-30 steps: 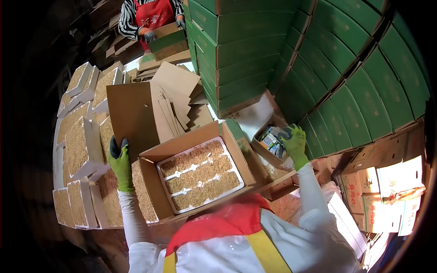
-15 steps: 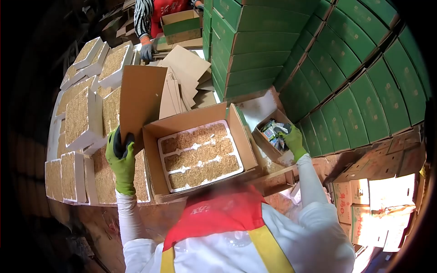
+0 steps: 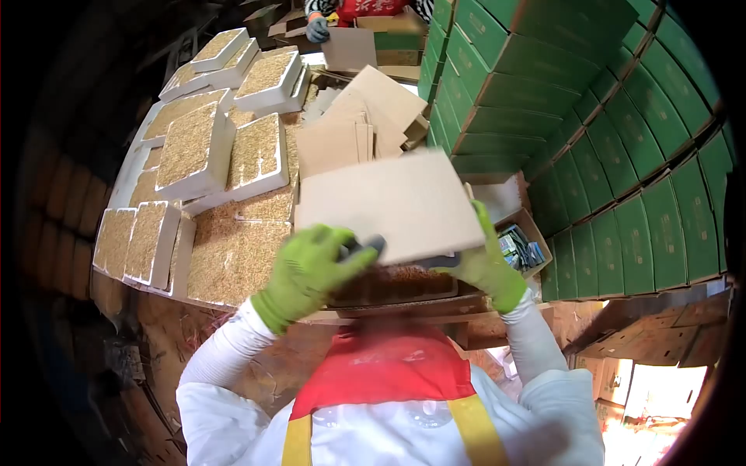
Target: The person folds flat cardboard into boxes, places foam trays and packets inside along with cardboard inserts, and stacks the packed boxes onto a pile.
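Observation:
A flat cardboard sheet (image 3: 392, 203) is held tilted above the open carton, covering most of it. My left hand (image 3: 307, 268), in a green glove with dark fingertips, pinches its near left edge and is slightly blurred. On the right, my right hand (image 3: 488, 264) grips the sheet's right edge, fingers along the side and thumb low. Whether it also holds a small packet cannot be made out. Below the sheet, a strip of the carton's grainy tan filling (image 3: 396, 289) shows. A small box of packets (image 3: 513, 247) stands just right of my right hand.
White foam trays of the tan grainy material (image 3: 190, 147) are stacked on the left of the table. Loose cardboard sheets (image 3: 373, 109) lie beyond the carton. Stacked green cartons (image 3: 536, 85) rise at right. Across the table, a co-worker's gloved hand (image 3: 317, 29) holds cardboard.
My left hand has brought the cardboard sheet rightward and down over the carton. My right hand has left the packet box and taken the sheet's right edge. The view has shifted.

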Tool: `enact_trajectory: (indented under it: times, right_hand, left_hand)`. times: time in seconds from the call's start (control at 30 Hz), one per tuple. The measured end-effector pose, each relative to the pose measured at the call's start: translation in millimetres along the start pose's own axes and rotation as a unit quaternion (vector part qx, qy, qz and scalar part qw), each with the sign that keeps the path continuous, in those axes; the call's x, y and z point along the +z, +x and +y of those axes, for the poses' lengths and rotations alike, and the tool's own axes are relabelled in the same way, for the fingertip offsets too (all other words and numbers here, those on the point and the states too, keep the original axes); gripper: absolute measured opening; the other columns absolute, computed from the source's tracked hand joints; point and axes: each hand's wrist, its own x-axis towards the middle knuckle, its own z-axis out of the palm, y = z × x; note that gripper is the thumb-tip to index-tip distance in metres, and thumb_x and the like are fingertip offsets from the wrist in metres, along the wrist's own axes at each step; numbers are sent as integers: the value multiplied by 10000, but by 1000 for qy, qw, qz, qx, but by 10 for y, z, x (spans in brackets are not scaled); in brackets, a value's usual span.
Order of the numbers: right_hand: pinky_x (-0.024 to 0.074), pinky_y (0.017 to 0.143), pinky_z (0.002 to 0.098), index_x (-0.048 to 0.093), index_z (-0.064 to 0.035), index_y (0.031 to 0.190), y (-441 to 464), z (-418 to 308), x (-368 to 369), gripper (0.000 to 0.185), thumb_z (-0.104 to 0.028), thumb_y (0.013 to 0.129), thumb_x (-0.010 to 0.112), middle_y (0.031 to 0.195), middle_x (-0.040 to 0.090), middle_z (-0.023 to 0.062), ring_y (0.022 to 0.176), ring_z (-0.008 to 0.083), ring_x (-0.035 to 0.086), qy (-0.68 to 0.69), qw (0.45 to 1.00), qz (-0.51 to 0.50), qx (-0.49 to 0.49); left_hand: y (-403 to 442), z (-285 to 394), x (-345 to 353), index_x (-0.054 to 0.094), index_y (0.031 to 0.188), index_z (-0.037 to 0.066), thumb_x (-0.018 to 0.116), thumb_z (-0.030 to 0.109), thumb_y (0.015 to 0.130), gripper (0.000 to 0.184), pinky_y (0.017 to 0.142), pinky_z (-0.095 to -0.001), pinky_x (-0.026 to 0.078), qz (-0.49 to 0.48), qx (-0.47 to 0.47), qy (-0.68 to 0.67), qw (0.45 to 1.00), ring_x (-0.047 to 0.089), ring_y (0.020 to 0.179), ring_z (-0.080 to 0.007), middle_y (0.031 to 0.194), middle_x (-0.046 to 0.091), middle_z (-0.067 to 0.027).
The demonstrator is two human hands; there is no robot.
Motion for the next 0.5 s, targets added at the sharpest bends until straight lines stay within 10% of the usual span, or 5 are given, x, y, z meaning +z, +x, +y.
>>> enact_trajectory:
  times: [0.27, 0.4, 0.5]
  right_hand:
    - [481, 814, 261, 650, -5, 1006, -577, 474, -173, 154, 17, 855, 667, 995, 622, 59, 920, 135, 587, 253, 911, 167, 280]
    - [497, 847, 261, 637, -6, 1108, -653, 513, -165, 254, 21, 856, 667, 1035, 638, 48, 924, 131, 611, 323, 898, 110, 279]
    - [503, 892, 277, 498, -35, 1360, -806, 852, 229, 569, -23, 833, 711, 1184, 608, 55, 1029, 140, 592, 467, 819, 43, 330]
  left_hand:
    - [-44, 3, 793, 697, 1108, 139, 610, 168, 862, 263, 775, -418, 538, -289, 77, -174, 938, 643, 908, -310, 1015, 629, -111]
    - [-192, -327, 10, 656, 1209, 68, 666, 88, 850, 359, 875, -351, 530, -86, -131, -393, 906, 657, 1012, -254, 1143, 655, -113]
    - [-762, -441, 458, 541, 1342, 18, 699, 73, 824, 544, 966, -351, 492, 177, -385, -516, 745, 582, 1166, -198, 1267, 604, -141]
